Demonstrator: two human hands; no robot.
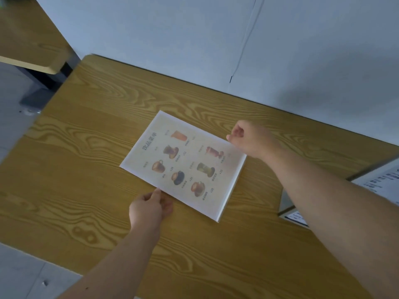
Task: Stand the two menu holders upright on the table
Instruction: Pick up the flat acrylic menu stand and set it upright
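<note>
Two bare forearms reach forward over a wood-grain table (75,160). The left hand (149,207) pinches the near edge of a menu holder (183,165), thumb on top, fingers curled beneath. The holder lies near the table's middle, its face up, showing a pale drinks menu with seven pictured cups and glasses and a Chinese heading. The right hand (251,138), fingers curled, grips the holder's far right edge. At the right edge of view, a second holder (384,180) is partly hidden behind the right forearm. Beyond stands a white wall (194,39).
</note>
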